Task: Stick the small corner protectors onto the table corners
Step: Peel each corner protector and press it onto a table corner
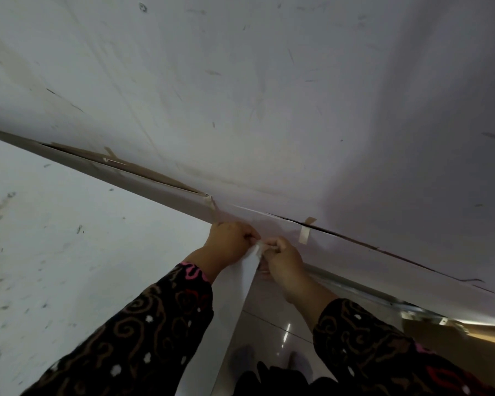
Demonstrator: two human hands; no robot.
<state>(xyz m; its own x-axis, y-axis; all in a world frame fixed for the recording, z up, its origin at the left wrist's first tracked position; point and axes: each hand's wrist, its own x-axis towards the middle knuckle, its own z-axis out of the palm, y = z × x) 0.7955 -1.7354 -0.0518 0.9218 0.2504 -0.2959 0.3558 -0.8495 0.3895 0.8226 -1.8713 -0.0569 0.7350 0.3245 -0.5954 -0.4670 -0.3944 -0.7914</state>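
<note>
Head view: two hands meet at one table corner (257, 252), seen from above, wide-angle.
left hand (229, 242): fingers curled and pressed together, knuckles up, gripping the left side of the table corner; fingertips hidden under the hand.
right hand (283, 262): thumb and forefinger pinch the corner protector (270, 247); other fingers curled under, against the corner's right side.
corner protector: only a pale sliver shows, held at the right fingertips, touching the corner tip, just right of the left knuckles. Can't tell its shape.
near table (69, 238): scuffed white top, left of the left fingers; its white side face runs from the fingers down toward the camera, between the two wrists.
far table (269, 95): grey-white marked top, beyond both sets of fingers; its edge band is peeling and cracked, left of the left fingers and right of the right ones.
tape strip (304, 235): tan, on the far table edge, near the right fingers on their far right side, apart from them.
metal rail (355, 287): under the far table edge, right of the right hand.
floor (269, 324): glossy tiles, below the right wrist.
sleeves (155, 324): dark, swirl pattern, reaching to both wrists.
</note>
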